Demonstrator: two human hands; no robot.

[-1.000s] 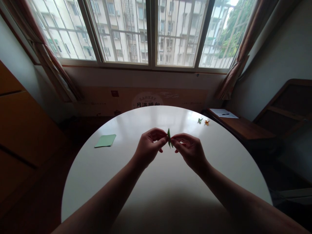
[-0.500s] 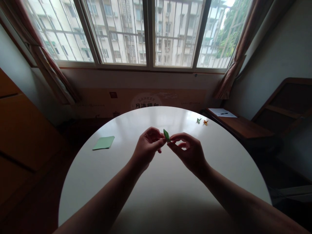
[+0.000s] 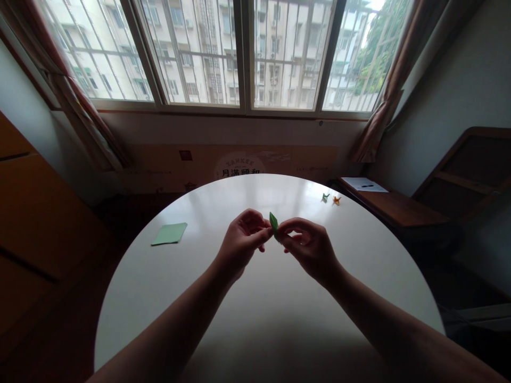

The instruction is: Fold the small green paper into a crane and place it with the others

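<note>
A small piece of folded green paper (image 3: 273, 220) is held upright above the middle of the table, its narrow tip pointing up and away. My left hand (image 3: 248, 233) pinches it from the left between thumb and fingers. From the right, my right hand (image 3: 307, 240) grips its lower part with thumb and forefinger. The fingertips of both hands almost meet there and cover the paper's lower end.
The round white table (image 3: 259, 319) lies under my hands. Light green paper squares (image 3: 169, 233) rest at its left. Small folded figures, one green (image 3: 325, 197) and one orange (image 3: 337, 200), stand at the far right. Beyond are a wooden chair (image 3: 399, 205) bearing a white sheet (image 3: 355, 183) and a pen.
My right thumb and fingers have shifted slightly on the folded paper, and more fingertips show beneath my right hand. The paper's tip has turned a little more upright. My left hand stays nearly still.
</note>
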